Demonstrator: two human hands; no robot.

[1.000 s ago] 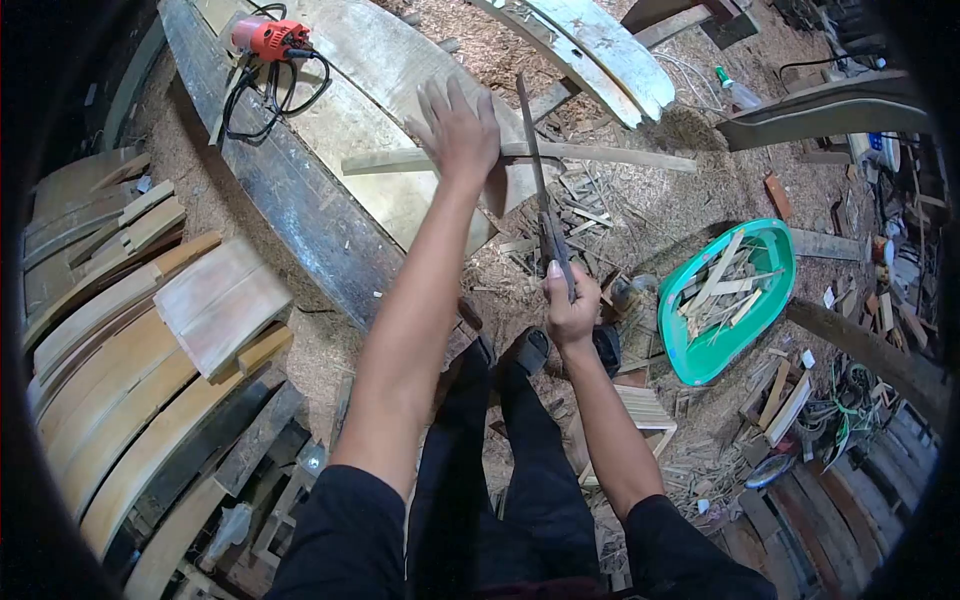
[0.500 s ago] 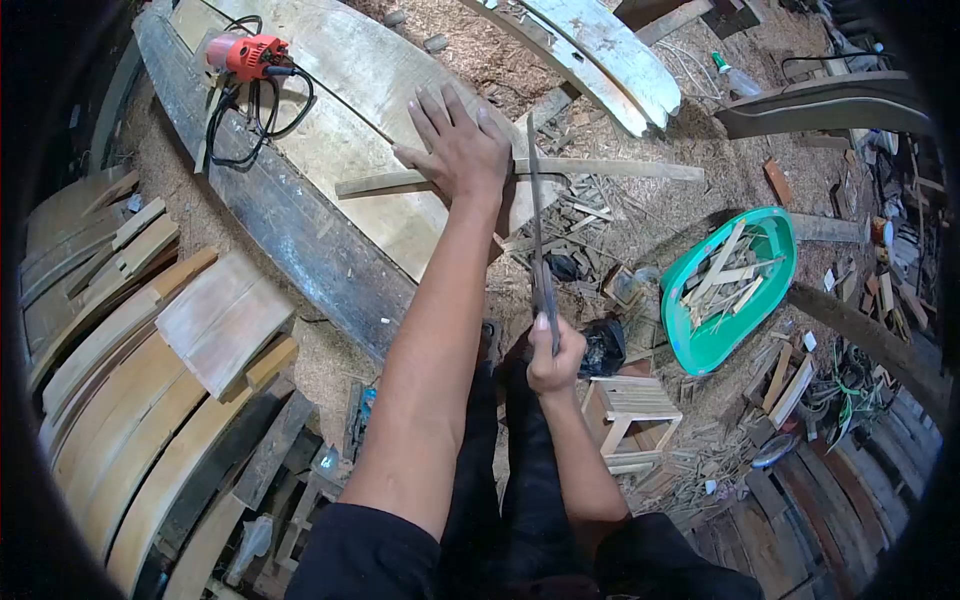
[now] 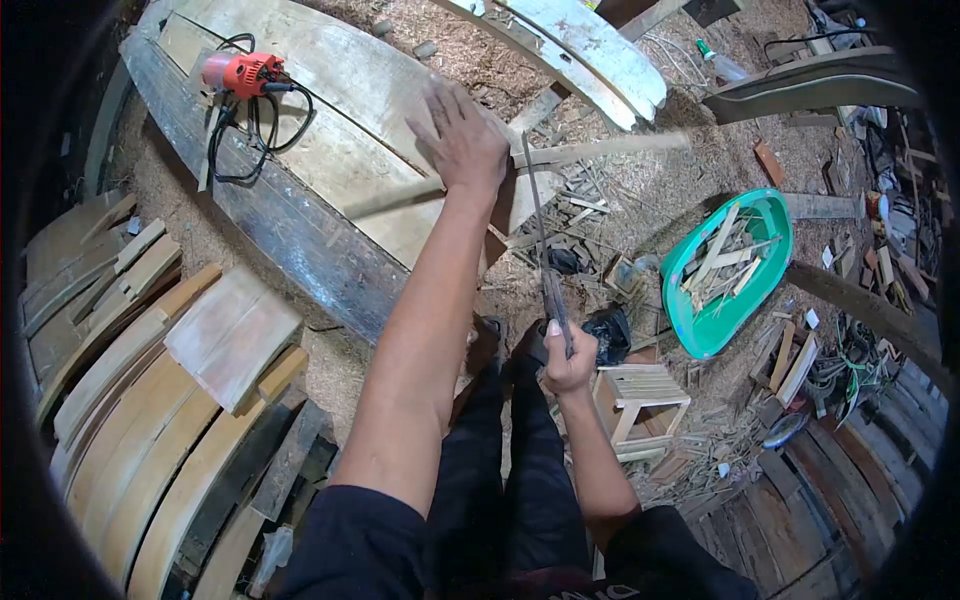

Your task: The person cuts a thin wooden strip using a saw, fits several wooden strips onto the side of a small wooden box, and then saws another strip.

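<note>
My left hand (image 3: 466, 148) presses down on a long narrow wooden strip (image 3: 600, 149), its fingers spread over the strip and the wide pale board (image 3: 345, 75) below. The strip lies across the board and sticks out past its right edge. My right hand (image 3: 570, 358) is wrapped round the handle of a saw (image 3: 540, 225). The saw's thin blade points away from me and crosses the strip just right of my left hand. A red power tool (image 3: 243, 74) with a black cord rests on the board at the upper left.
A green tub (image 3: 712, 325) of wood scraps stands at the right. A small wooden stool (image 3: 640, 400) is near my right forearm. Curved planks (image 3: 150, 440) are stacked at the lower left. A pale blue board (image 3: 590, 50) lies at the top. Offcuts and shavings cover the floor.
My right hand and the saw have shifted slightly down and to the right. The strip's right end has risen and looks blurred. The surroundings have shifted a little with the camera.
</note>
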